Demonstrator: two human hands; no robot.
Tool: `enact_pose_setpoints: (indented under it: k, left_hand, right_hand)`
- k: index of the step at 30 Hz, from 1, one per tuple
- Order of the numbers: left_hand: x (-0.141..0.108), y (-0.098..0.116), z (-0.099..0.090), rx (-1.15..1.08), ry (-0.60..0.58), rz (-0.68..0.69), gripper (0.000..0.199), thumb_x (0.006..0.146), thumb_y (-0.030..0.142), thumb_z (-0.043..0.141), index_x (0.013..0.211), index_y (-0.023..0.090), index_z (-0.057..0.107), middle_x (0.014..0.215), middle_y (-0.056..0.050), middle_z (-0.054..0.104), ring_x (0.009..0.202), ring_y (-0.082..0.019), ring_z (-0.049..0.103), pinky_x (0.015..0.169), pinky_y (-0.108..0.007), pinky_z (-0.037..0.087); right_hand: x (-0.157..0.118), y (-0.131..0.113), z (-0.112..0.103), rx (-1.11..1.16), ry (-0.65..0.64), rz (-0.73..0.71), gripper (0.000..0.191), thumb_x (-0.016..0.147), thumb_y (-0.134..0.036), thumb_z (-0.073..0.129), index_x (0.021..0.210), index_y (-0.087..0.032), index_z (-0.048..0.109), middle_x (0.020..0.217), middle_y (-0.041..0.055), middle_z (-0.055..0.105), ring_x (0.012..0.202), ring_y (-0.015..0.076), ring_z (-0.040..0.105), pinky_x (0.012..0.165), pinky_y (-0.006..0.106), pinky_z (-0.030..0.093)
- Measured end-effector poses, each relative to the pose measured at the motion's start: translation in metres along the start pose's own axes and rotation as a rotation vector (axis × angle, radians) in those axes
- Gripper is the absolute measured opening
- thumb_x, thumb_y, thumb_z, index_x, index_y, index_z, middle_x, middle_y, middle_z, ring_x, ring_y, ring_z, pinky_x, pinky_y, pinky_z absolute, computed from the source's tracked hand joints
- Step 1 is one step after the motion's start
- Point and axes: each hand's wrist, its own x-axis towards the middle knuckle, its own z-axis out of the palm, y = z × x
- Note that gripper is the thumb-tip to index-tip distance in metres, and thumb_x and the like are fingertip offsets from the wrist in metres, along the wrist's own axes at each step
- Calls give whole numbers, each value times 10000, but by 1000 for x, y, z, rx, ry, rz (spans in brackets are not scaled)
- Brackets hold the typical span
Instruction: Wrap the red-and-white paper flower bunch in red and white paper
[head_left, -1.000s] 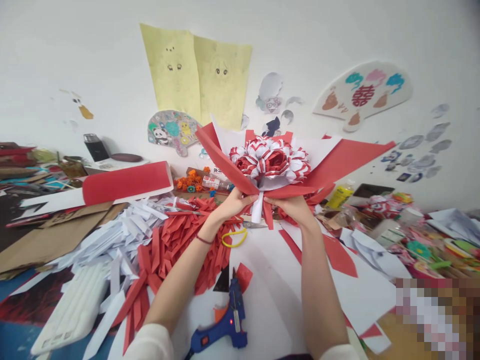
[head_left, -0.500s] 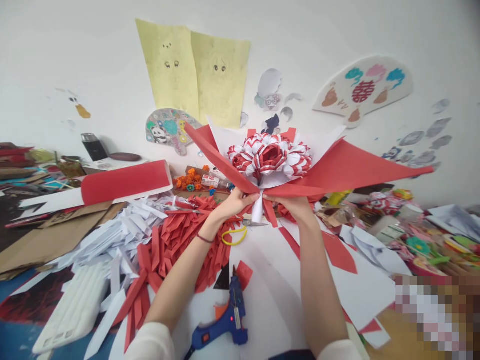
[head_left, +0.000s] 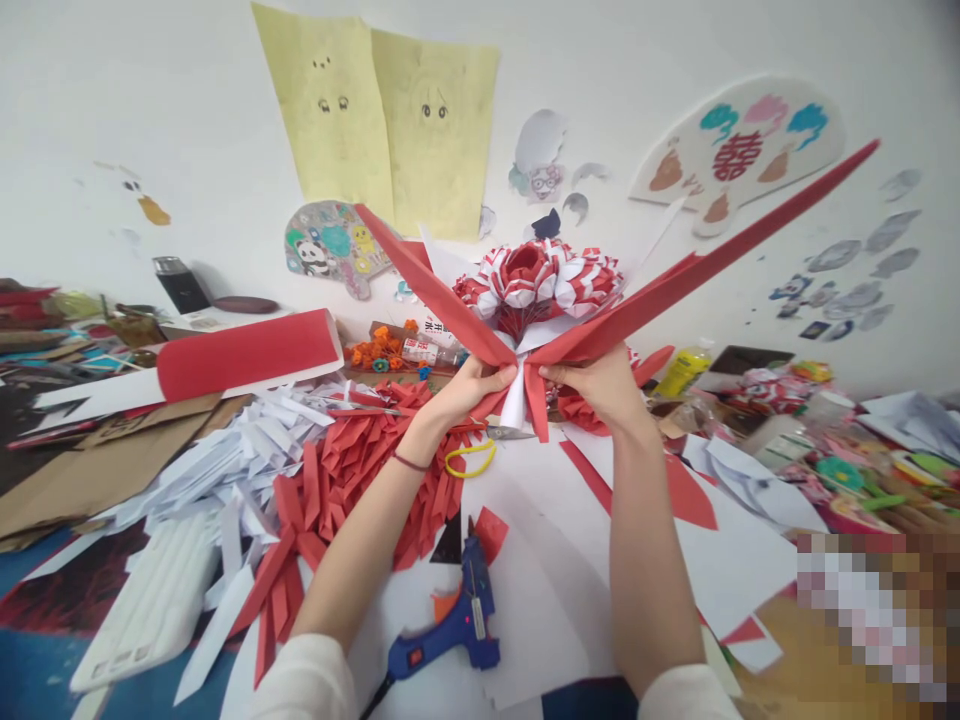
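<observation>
A bouquet of red and white paper flowers [head_left: 529, 280] stands upright in the middle, wrapped in white and red paper. Gripping the lower left of the wrap is my left hand [head_left: 469, 392], its thumb pressed beside the white paper stem. On the right, my right hand [head_left: 600, 385] pinches the red wrapping paper [head_left: 675, 290], thumb in front and other fingers hidden behind. The wrap's red sides spread out in a V, the right one rising far up. Below the hands, yellow-handled scissors [head_left: 471, 460] lie partly behind the stem.
A blue glue gun [head_left: 457, 620] rests on white paper [head_left: 555, 600] in front. To the left are red strips [head_left: 352, 470], white strips [head_left: 247, 450], a white phone-shaped case [head_left: 154, 600] and a red paper roll [head_left: 247, 355]. Craft scraps and a yellow bottle [head_left: 686, 368] are at the right.
The red paper's right side has swung upward and now shows edge-on, its tip much higher. My right hand has turned with it. The left red flap has also tilted up, and the camera view has shifted slightly.
</observation>
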Motion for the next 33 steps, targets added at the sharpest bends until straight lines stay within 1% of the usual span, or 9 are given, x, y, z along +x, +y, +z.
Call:
enact_pose_setpoints:
  k: [2, 4, 9, 13, 19, 23, 27, 30, 33]
  left_hand:
    - [-1, 3, 4, -38, -16, -4, 420, 650, 406, 877, 881, 165, 621, 830, -8, 672, 817, -144, 637, 771, -259, 508]
    - [-2, 5, 6, -55, -22, -2, 447, 636, 405, 887, 909, 166, 626, 822, -14, 687, 839, -160, 658, 786, -268, 518]
    - [-1, 5, 6, -98, -2, 1, 457, 622, 393, 899, 914, 149, 645, 835, -22, 707, 785, -151, 673, 764, -264, 541]
    - [1, -1, 2, -140, 5, -4, 440, 613, 356, 904, 914, 133, 674, 825, -28, 718, 761, -166, 689, 746, -277, 555]
    - [2, -5, -5, -186, 2, 9, 492, 578, 313, 917, 984, 151, 692, 910, -51, 750, 897, -240, 719, 847, -346, 571]
    - [1, -4, -7, -196, 15, -12, 505, 529, 294, 931, 952, 164, 688, 908, -44, 754, 968, -261, 713, 906, -374, 566]
    - [1, -2, -6, -181, 37, -57, 581, 475, 256, 941, 988, 175, 681, 902, -36, 757, 989, -271, 710, 930, -394, 558]
    - [1, -1, -5, -169, 22, -56, 580, 482, 242, 936, 999, 176, 681, 901, -36, 758, 993, -272, 709, 935, -401, 554]
    - [1, 0, -6, -145, 10, -22, 516, 521, 262, 929, 967, 167, 689, 908, -43, 755, 1002, -269, 703, 933, -392, 550]
  right_hand:
    - [1, 1, 2, -18, 53, -12, 441, 475, -350, 955, 792, -166, 709, 874, 72, 746, 844, 284, 704, 739, 373, 607]
    - [1, 3, 2, -24, 58, -7, 467, 463, -358, 957, 804, -167, 701, 903, 74, 746, 887, 292, 701, 772, 381, 602]
    - [4, 8, 3, 15, -47, 28, 473, 546, -393, 926, 905, -176, 707, 947, 76, 746, 910, 287, 701, 791, 386, 589]
    - [6, 8, 7, 90, -116, 89, 583, 586, -428, 910, 1062, -203, 659, 1129, 88, 709, 972, 273, 687, 868, 409, 576]
    - [5, 5, 18, 163, -143, 138, 667, 585, -420, 916, 1129, -206, 594, 1217, 111, 662, 1109, 283, 642, 984, 434, 534]
    - [6, 6, 24, 241, -183, 163, 723, 546, -424, 932, 1130, -210, 564, 1208, 117, 663, 1102, 288, 644, 977, 450, 541]
    - [5, 4, 28, 262, -163, 153, 738, 516, -444, 937, 1105, -228, 548, 1177, 100, 681, 1095, 277, 647, 976, 442, 544]
    - [4, 2, 32, 286, -140, 149, 740, 498, -450, 940, 1085, -226, 550, 1130, 95, 699, 1065, 277, 658, 962, 438, 552]
    - [3, 1, 35, 324, -130, 118, 667, 510, -431, 937, 1033, -217, 582, 1086, 78, 712, 1042, 277, 672, 954, 427, 561]
